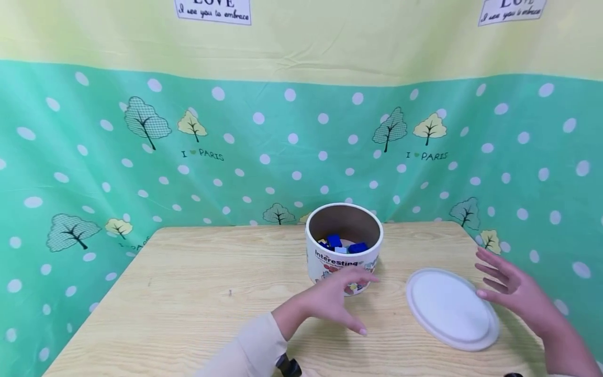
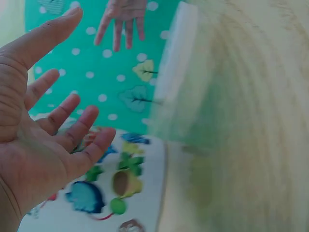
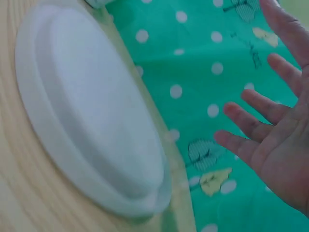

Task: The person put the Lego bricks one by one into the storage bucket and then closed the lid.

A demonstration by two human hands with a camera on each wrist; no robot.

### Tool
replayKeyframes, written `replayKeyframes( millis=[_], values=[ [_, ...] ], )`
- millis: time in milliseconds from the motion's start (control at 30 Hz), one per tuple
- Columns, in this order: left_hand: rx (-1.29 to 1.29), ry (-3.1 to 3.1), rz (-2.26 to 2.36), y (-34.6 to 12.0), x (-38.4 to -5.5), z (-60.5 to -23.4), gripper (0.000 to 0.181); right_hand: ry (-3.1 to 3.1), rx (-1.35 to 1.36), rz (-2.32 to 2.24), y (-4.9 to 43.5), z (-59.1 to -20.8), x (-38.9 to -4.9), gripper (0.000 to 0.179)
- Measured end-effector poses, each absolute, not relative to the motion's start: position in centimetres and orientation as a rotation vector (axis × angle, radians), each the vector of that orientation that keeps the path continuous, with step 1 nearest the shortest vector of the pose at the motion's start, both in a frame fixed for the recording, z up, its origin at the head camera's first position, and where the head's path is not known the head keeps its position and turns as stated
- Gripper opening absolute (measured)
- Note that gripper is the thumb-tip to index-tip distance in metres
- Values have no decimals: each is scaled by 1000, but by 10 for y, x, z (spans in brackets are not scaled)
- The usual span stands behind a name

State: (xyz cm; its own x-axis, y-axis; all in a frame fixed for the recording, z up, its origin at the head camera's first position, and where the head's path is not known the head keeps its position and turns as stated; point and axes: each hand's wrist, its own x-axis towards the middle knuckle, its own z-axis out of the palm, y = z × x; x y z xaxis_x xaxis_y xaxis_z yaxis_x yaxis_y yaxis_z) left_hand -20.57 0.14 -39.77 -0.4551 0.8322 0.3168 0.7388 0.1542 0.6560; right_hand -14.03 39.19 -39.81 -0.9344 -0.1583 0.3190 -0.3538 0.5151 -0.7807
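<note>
A round white bucket (image 1: pixel 316 268) with printed pictures and the word "Interesting" stands upright on the table. Inside it lie several building blocks (image 1: pixel 357 247), mostly blue. My left hand (image 1: pixel 333 299) is in front of the bucket with fingers spread, and nothing is in its grasp. To the right is a round white lid (image 1: pixel 447 306); in the right wrist view its rim looks tilted, and I cannot tell whether all of it touches the table. My right hand (image 1: pixel 518 293) hovers beside the lid's right side, apart from it, fingers loosely extended and holding nothing.
The light wood table (image 1: pixel 188 293) ends at the back against a green and yellow dotted curtain (image 1: pixel 264 136), which also hangs at both sides. Small black objects (image 1: pixel 288 365) show at the bottom edge near the left sleeve.
</note>
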Motion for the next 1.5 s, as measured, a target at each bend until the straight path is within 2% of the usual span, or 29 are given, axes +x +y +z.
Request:
replayKeyframes(
  millis=[400,700,800,1500],
  values=[
    [1454,2245,1127,42,-215,-429,84,-2672,363,1325,429,-428,-135,92],
    [1283,2253,1185,73,-221,-441,84,-2769,294,1508,445,-445,-128,78],
    [1198,2206,1269,82,-222,-446,84,-2775,285,1572,449,-450,-128,79],
    [748,1897,1817,120,-218,-474,89,-2631,400,2126,464,-471,-136,61]
  ],
)
